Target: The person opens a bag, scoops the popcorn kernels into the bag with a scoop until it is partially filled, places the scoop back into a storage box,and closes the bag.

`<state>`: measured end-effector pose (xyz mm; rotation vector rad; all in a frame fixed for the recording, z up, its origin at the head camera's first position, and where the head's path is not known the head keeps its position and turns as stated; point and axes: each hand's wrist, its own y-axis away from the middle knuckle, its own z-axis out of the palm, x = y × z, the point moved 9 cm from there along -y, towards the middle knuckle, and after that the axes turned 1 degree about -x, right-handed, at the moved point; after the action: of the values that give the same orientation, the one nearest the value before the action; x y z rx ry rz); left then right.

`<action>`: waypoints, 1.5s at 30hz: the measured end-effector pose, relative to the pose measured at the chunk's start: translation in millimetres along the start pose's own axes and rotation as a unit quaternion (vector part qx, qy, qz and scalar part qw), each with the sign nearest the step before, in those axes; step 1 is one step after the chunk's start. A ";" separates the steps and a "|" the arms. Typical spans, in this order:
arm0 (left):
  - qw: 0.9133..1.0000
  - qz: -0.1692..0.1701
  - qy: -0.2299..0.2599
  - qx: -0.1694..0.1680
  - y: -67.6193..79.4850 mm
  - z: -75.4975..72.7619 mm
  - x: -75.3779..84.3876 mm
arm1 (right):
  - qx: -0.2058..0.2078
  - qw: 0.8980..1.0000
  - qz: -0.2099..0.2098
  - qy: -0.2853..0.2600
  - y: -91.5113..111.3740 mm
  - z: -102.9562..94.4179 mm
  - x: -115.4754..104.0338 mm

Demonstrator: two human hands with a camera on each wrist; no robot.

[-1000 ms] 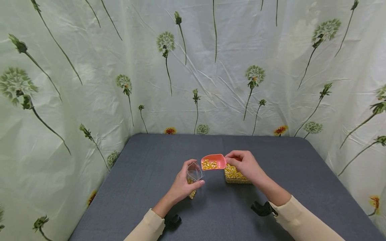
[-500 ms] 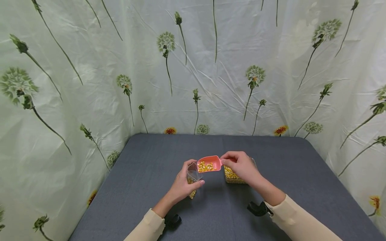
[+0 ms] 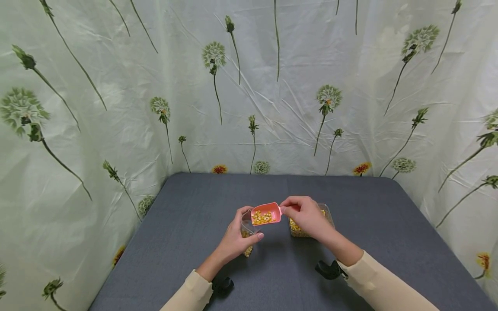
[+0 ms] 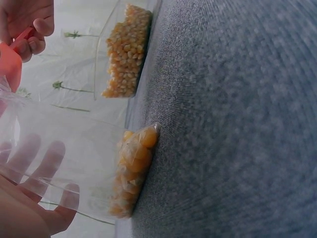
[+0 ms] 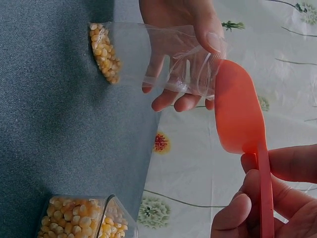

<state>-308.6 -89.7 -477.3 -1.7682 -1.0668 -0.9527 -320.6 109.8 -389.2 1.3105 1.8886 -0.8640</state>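
My left hand [image 3: 232, 242] holds a clear plastic zip bag [image 5: 133, 52] upright by its sides, its mouth spread. Corn kernels [image 4: 132, 168] fill the bottom of the bag, which stands at the tabletop. With thumb and fingers my right hand [image 3: 307, 216] pinches the handle of a pink-red scoop [image 3: 266, 213]. Yellow kernels lie in the scoop, and its front lip overlaps the bag's mouth in the head and right wrist views. Partly behind the right hand sits a clear box [image 3: 327, 212] of corn kernels [image 4: 126, 54].
A dark grey cloth covers the table [image 3: 202, 198]. Behind it hangs a pale curtain [image 3: 186, 65] printed with dandelions. Black wrist straps [image 3: 329, 270] show at both sleeves.
My right hand has moved left and slightly down, bringing the loaded scoop from beside the bag to over its mouth. More of the box shows now. The left hand stays in place.
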 end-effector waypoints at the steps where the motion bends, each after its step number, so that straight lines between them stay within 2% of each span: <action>1: 1.000 0.002 0.003 -0.001 0.1 -0.4 0.1 | 0.001 1.000 0.000 0.003 0.1 0.3 -1.0; 10: 1.000 0.021 0.005 -0.001 1.7 -1.2 2.8 | 0.008 0.999 -0.006 0.038 1.4 4.8 -7.6; 22: 1.000 0.004 0.009 0.002 5.7 -2.8 0.9 | 0.026 0.996 -0.034 0.072 2.1 8.2 -15.8; 30: 1.000 0.005 0.006 0.001 5.7 -3.6 3.2 | 0.040 0.993 -0.057 0.096 2.4 9.3 -22.9; 40: 1.000 0.001 0.001 0.005 7.3 -3.1 2.0 | 0.054 0.985 -0.099 0.132 5.6 11.9 -32.3; 45: 1.000 0.006 0.008 0.009 7.2 -3.3 4.3 | 0.069 0.976 -0.129 0.159 8.7 13.1 -39.9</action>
<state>-301.1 -93.5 -474.2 -1.7481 -1.0501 -0.9450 -299.6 81.3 -364.9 1.3687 2.3248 -0.9755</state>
